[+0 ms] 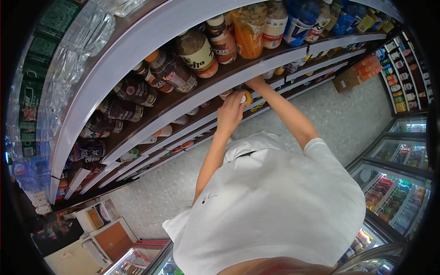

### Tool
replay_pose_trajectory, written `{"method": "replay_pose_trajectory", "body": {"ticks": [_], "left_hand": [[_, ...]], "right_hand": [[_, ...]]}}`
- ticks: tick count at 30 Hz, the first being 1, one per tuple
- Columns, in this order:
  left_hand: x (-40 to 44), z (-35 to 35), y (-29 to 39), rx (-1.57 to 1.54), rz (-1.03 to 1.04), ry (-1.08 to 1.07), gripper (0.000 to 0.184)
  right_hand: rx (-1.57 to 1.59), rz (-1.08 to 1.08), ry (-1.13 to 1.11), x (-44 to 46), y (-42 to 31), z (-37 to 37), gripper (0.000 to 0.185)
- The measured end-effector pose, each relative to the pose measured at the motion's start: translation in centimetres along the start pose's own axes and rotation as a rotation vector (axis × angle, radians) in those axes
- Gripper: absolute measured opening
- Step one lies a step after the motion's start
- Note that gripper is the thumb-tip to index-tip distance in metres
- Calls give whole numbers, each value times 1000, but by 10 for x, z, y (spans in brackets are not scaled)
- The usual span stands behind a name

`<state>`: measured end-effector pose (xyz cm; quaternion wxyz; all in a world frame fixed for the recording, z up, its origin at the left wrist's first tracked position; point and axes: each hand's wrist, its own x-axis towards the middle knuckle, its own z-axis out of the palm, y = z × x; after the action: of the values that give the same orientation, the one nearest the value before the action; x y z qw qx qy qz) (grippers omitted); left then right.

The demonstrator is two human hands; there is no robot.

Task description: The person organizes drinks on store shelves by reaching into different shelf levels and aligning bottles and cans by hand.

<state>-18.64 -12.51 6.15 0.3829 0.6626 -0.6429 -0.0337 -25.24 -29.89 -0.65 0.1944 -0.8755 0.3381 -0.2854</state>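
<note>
Two bare hands are at work just below the front lip of the upper shelf (pixel 275 60). The left hand (pixel 230 109) is closed around a container (pixel 248 97) with a white top and yellow rim, holding it just outside that lip; its fingers cover much of it, so its full shape cannot be told. The right hand (pixel 255 83) reaches in under the same lip, close beside the left, its fingertips hidden, so I cannot tell whether it is open or gripping anything. The step in hand appears to be handling the container at the shelf front with one hand while the other reaches inside. Judging from the narrow gap, any move there calls for a level, secure hold and care not to knock nearby goods. Below the upper shelf, a lower shelf (pixel 321 66) runs roughly alongside it. On the upper shelf, an orange bottle (pixel 250 34) stands above the hands, with dark bottles (pixel 174 71) to its left. Farther out, a carton (pixel 346 81) sits on the floor (pixel 169 201) near the upper shelf's right end, and lit fridges (pixel 394 188) stand across the floor from it.
</note>
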Motion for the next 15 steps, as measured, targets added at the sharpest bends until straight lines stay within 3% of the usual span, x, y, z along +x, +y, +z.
{"method": "replay_pose_trajectory", "body": {"ticks": [7, 9, 10, 12, 13, 15], "left_hand": [[8, 10, -2, -90, -4, -33, 32], [12, 14, -2, -96, -11, -28, 31], [16, 16, -3, -97, -19, -11, 31], [24, 22, -5, -107, -18, 1, 31], [30, 26, -8, -70, 5, 14, 30], [41, 33, -10, -42, 37, 18, 29]], "right_hand": [[30, 69, -209, 10, 1, -12, 25], [75, -155, -78, 0, 23, -11, 23], [70, -144, -74, -8, 30, -15, 23], [544, 208, 80, -30, 30, -36, 22], [537, 213, 91, -39, 31, -48, 22], [624, 505, -54, -63, 33, -67, 22]]}}
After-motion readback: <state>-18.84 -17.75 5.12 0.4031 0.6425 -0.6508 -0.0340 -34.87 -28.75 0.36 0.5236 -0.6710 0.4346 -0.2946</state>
